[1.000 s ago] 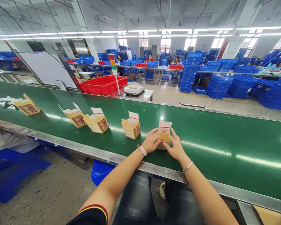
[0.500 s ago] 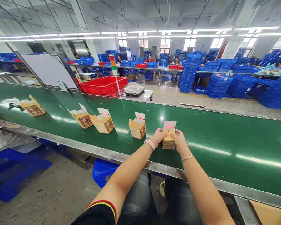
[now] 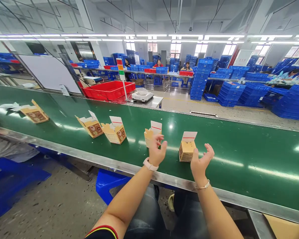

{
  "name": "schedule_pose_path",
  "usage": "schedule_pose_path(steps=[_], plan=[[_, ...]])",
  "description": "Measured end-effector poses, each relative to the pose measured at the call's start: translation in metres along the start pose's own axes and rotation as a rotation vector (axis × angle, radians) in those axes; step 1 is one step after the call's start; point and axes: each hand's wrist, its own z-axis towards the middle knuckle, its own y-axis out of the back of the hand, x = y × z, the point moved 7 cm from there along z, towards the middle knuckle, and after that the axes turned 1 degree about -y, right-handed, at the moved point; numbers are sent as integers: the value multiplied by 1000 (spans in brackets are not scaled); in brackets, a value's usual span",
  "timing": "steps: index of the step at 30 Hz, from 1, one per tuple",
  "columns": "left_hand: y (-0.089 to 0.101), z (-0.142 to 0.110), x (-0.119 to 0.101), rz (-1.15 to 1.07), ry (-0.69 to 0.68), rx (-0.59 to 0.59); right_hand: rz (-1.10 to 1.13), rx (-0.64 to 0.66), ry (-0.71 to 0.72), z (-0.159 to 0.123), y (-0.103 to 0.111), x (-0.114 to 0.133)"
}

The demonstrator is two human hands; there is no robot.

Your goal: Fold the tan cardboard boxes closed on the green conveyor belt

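Observation:
My left hand is raised with its fingers apart, in front of an open small carton and partly hiding it; I cannot tell if they touch. Just right of a second carton, my right hand is open, thumb and fingers spread, holding nothing. That second carton has its top flaps folded in, while its white lid with a red stripe stands up. Farther left stand two more open cartons, one tan-sided and one brown-printed, close together with flaps raised.
All of these stand on a green conveyor belt with a metal edge. At the far left lies another carton beside white pieces. Beyond the belt are a red bin, a scale and stacked blue crates. Several people sit at far tables.
Both hands have let go of the right carton, the left moving leftward and the right slightly rightward. The nearer cartons have shifted a little to the right in view.

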Motion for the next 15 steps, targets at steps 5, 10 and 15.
schedule_pose_path(steps=[5, 10, 15], plan=[[81, 27, -9, 140, -260, -329, 13, 162, 687, -58, -29, 63], [79, 50, 18, 157, -163, -152, 2, 336, 678, -64, -68, 72], [72, 53, 31, 136, -140, -25, 7, 260, 743, -56, -50, 73]])
